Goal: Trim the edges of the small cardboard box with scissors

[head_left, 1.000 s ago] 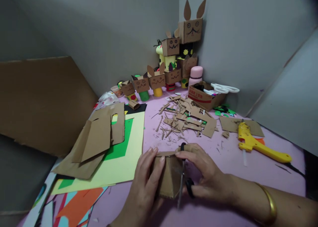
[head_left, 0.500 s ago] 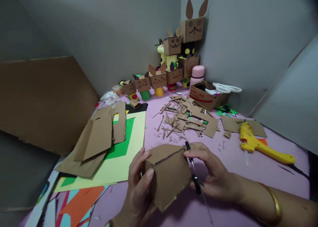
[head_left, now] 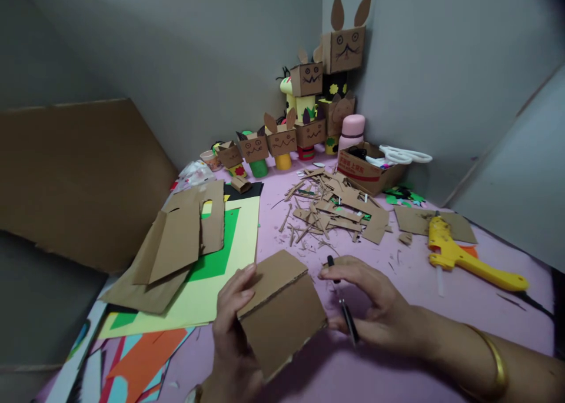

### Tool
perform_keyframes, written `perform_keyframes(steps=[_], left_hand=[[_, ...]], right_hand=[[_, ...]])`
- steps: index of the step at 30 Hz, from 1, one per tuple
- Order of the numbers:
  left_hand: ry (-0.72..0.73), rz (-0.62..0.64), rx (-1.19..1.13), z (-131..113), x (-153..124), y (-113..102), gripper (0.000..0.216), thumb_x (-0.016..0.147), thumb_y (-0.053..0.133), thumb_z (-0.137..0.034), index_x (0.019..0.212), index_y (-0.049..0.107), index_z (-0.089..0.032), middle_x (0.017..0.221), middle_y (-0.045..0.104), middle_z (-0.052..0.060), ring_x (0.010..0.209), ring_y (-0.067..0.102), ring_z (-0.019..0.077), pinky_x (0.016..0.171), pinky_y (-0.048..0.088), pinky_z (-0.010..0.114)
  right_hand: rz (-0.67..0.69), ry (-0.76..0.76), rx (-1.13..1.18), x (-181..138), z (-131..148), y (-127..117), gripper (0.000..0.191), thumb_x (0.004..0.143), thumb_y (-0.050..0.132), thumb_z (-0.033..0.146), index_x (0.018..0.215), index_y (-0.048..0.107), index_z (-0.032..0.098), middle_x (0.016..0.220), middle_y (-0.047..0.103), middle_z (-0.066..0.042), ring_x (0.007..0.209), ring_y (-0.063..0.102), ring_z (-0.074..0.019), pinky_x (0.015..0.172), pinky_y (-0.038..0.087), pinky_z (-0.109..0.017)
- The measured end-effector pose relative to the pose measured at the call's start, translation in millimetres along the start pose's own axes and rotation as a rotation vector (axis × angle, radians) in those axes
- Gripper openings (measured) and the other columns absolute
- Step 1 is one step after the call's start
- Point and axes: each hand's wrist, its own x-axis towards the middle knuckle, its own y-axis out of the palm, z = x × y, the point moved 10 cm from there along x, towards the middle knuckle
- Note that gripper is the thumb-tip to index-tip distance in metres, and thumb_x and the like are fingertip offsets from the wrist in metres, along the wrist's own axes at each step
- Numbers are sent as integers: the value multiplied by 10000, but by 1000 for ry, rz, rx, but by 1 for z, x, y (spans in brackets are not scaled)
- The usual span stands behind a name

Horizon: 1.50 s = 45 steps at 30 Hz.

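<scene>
Pinkish table (head_left: 397, 376), and the cardboard box (head_left: 282, 323) is at its near side, tilted, top edge slanting up rightward. Left hand (head_left: 232, 332) is wrapped round its left side; right hand (head_left: 375, 309), just right of it, is half-curled gripping black-handled scissors (head_left: 348, 319).

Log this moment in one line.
Left hand: holds brown boxy cardboard piece; right hand: holds black-handled scissors; beyond: brown cardboard scraps; farther right: yellow pistol-shaped glue gun
</scene>
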Motion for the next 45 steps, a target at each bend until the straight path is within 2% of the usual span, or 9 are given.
perform_keyframes(steps=[3,5,11,19,26,31,36,41,45], left_hand=[[31,-58,-20,-4,1,-6,708,674,798,-325,1274,425,-301,1235,532,66,1168,523,250,1076,367,460],[0,-55,-40,-3,1,-6,760,645,818,-322,1289,414,-294,1215,537,64,1153,534,252,1045,410,440],[-461,131,-149,29,-11,21,753,616,823,-406,1239,418,-285,1163,601,79,1018,650,281,784,595,385],[-800,118,-338,50,-24,38,725,543,841,-421,1131,452,-252,1074,687,84,971,682,294,774,602,409],[-958,179,-491,50,-29,48,603,613,787,-440,1106,505,-236,1026,718,81,884,700,279,701,596,370],[-987,203,-506,48,-30,48,586,646,766,-464,1122,509,-236,1028,721,87,876,696,280,673,575,352],[-1119,248,-593,43,-40,53,653,702,712,-507,1213,449,-196,1014,723,113,896,680,290,750,530,386],[-1233,275,-687,34,-43,55,555,768,665,-477,1213,469,-210,1094,708,112,985,660,294,804,505,374],[-1175,331,-746,29,-37,58,513,771,682,-436,1195,487,-221,1111,702,100,945,670,268,811,503,366]], right_hand=[[-29,121,36,-1,-13,-4,400,789,708,280,1148,533,284,916,649,-35,835,615,-199,723,489,-307],[-29,211,87,-2,-21,-3,328,793,705,319,1082,563,255,889,644,-35,809,604,-194,711,485,-304],[3,350,292,-5,-27,10,522,660,793,500,1059,597,226,921,632,-43,829,575,-205,738,466,-321],[25,589,573,-13,-44,32,389,727,739,404,1015,553,219,803,579,-9,714,509,-155,606,434,-268],[41,674,654,-18,-51,38,437,707,758,435,1011,529,219,758,527,12,664,464,-140,570,395,-260],[66,722,663,-21,-57,39,470,695,767,467,1006,537,200,707,482,37,611,413,-116,542,345,-247],[124,823,668,-20,-63,32,578,641,808,351,1090,474,209,807,539,19,673,485,-120,589,384,-238],[266,836,479,-18,-62,18,435,672,705,199,1066,522,218,814,532,32,674,470,-114,588,384,-221],[456,794,314,-24,-54,9,459,594,753,154,1022,605,225,811,561,43,694,490,-120,602,391,-214]])
